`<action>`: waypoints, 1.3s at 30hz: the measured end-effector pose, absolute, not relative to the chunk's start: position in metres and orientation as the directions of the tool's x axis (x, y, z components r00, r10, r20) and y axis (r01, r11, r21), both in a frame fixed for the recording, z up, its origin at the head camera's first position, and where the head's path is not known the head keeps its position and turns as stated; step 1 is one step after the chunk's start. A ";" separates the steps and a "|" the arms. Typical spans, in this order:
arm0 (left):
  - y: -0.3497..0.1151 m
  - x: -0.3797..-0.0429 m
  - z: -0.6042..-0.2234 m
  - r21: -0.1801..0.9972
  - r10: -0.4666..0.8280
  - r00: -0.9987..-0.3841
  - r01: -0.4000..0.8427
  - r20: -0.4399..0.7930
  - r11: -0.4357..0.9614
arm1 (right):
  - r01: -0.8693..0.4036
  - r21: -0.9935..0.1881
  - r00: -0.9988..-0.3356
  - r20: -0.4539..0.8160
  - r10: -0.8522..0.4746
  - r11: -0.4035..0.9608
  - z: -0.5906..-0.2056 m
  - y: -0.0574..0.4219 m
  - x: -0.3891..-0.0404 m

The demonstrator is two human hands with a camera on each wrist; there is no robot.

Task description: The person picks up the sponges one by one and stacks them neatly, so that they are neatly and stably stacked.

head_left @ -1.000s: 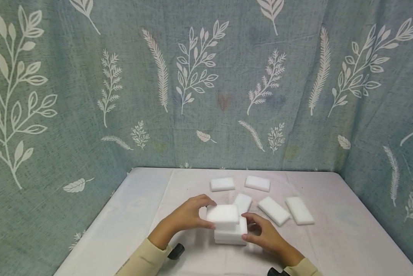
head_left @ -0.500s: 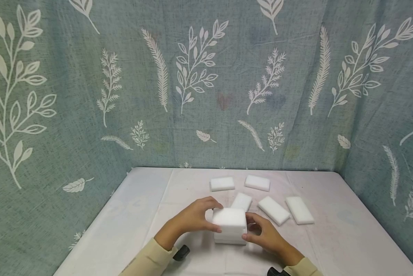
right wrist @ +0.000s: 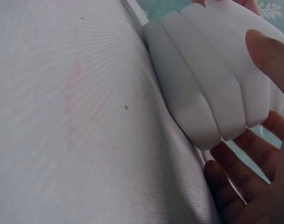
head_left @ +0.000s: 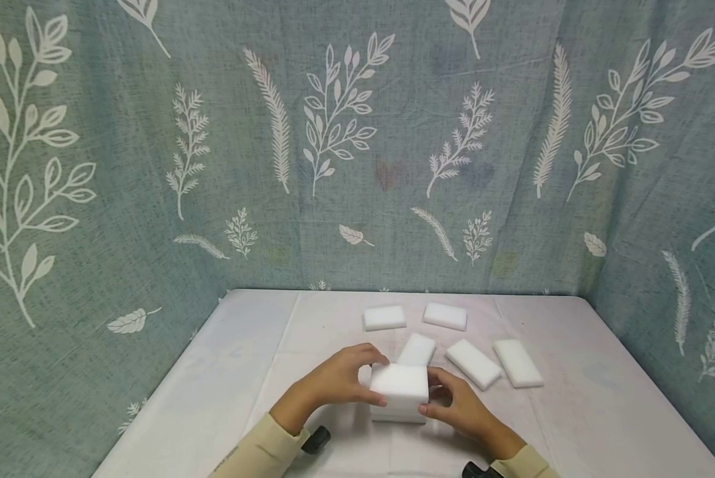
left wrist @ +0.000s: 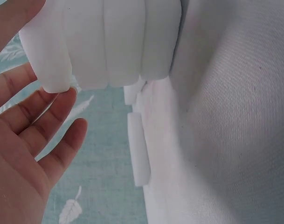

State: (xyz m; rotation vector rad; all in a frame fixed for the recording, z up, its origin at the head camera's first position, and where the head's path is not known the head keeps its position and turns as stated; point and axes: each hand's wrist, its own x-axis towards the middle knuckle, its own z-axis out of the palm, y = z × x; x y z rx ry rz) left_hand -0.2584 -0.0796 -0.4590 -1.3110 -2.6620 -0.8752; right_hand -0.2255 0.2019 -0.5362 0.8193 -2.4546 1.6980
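Observation:
White block sponges lie flat in a stack [head_left: 396, 415] near the front middle of the table. My left hand [head_left: 342, 377] pinches the top sponge [head_left: 400, 380] by its left end, thumb in front and fingertips behind. In the left wrist view, that top sponge [left wrist: 46, 46] rests against the several-layer pile and leans slightly at its lower end. My right hand [head_left: 461, 406] holds the stack's right end, thumb at the front and fingers round the back. The right wrist view shows those fingers [right wrist: 242, 175] at the ends of the lower sponges [right wrist: 193, 84].
Just behind the stack lies a loose sponge [head_left: 417, 349]. Two more, a tilted sponge [head_left: 473, 364] and another [head_left: 517, 363], lie to its right. Farther back are a left sponge [head_left: 384, 318] and a right sponge [head_left: 445, 317]. A leaf-patterned curtain [head_left: 357, 252] surrounds the white-covered table [head_left: 261, 352].
My left hand has moved right and slightly down, bringing the top sponge from an offset position into line over the stack. My right hand has stayed at the stack's right end.

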 end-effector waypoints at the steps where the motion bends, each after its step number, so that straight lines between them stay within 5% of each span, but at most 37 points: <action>1: -0.080 -0.258 -0.458 0.469 0.713 -0.644 0.738 0.277 0.485 | -0.454 -0.853 -0.855 0.335 -0.396 0.257 -0.537 0.202 -0.226; 17: -0.080 -0.255 -0.458 0.470 0.706 -0.657 0.727 0.265 0.501 | -0.460 -0.849 -0.848 0.334 -0.411 0.259 -0.503 0.195 -0.207; 39: -0.080 -0.254 -0.462 0.466 0.705 -0.663 0.722 0.252 0.512 | -0.483 -0.841 -0.840 0.366 -0.400 0.244 -0.537 0.202 -0.226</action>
